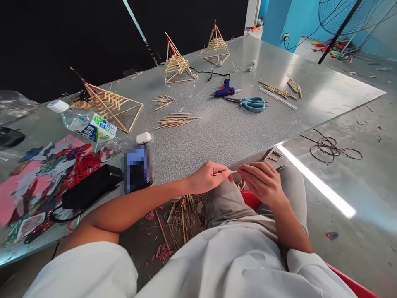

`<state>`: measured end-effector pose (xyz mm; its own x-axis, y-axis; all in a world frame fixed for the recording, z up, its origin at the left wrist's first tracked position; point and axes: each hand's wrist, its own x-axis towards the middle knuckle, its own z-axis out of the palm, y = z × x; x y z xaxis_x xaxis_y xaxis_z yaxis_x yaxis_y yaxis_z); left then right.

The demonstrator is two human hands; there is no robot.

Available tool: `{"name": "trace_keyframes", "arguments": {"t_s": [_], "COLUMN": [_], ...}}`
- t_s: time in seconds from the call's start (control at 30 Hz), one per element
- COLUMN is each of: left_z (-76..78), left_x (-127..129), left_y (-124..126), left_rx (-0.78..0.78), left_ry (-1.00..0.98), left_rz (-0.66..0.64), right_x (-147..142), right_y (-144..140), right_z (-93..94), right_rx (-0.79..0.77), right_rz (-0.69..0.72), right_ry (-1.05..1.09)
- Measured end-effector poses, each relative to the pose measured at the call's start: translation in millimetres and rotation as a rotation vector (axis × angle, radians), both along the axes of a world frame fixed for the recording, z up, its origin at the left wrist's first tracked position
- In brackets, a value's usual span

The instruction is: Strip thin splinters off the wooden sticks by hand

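Just past the table's near edge, above my lap, my left hand (207,177) pinches a short thin wooden stick (233,171). My right hand (262,182) has its fingers closed at the stick's other end, so both hands grip it. On the table beyond lie a bundle of thin wooden sticks (178,120) and a small pile of shorter ones (163,100). A blue glue gun (225,88) rests beside scissors with light-blue handles (253,104). Three pyramid frames of sticks stand farther off: a left one (114,105), a middle one (177,64) and a far one (217,45).
More sticks (277,89) lie at the table's right. On the left are a plastic bottle (88,123), a white earphone case (143,138), a phone (138,169), a black case (91,186) and coloured scraps (37,178). A cable (331,148) coils on the floor.
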<state>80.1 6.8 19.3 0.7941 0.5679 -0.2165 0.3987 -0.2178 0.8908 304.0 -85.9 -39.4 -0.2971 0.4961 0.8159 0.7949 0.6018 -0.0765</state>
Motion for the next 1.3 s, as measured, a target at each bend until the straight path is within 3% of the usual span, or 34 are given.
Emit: {"name": "trace_keyframes", "arguments": {"t_s": [0.17, 0.4, 0.57, 0.73, 1.0, 1.2, 1.3], "left_z": [-3.4, -4.9, -6.7, -8.2, -11.6, -8.0, -5.9], "left_x": [1, 1, 0, 0, -1, 1, 1], "left_y": [-1, -2, -2, 0, 5, 7, 10], "left_rx": [0.022, 0.053, 0.053, -0.004, -0.169, -0.386, -0.429], "left_ry": [-0.044, -0.032, -0.039, -0.05, -0.096, -0.226, -0.277], "left_rz": [0.048, 0.049, 0.059, 0.053, 0.062, 0.101, 0.159], "right_x": [-9, -7, -10, -10, -12, -30, -38], "right_y": [3, 3, 3, 7, 15, 17, 18], "right_z": [-3.9, -7.2, -12.4, -17.8, -27.4, -52.1, -62.3], "right_rx": [0.039, -0.02, 0.03, 0.119, 0.046, 0.093, 0.093], "right_rz": [-0.101, -0.119, -0.163, -0.162, -0.204, -0.267, -0.22], "right_ry": [0.012, 0.048, 0.058, 0.102, 0.055, 0.172, 0.123]}}
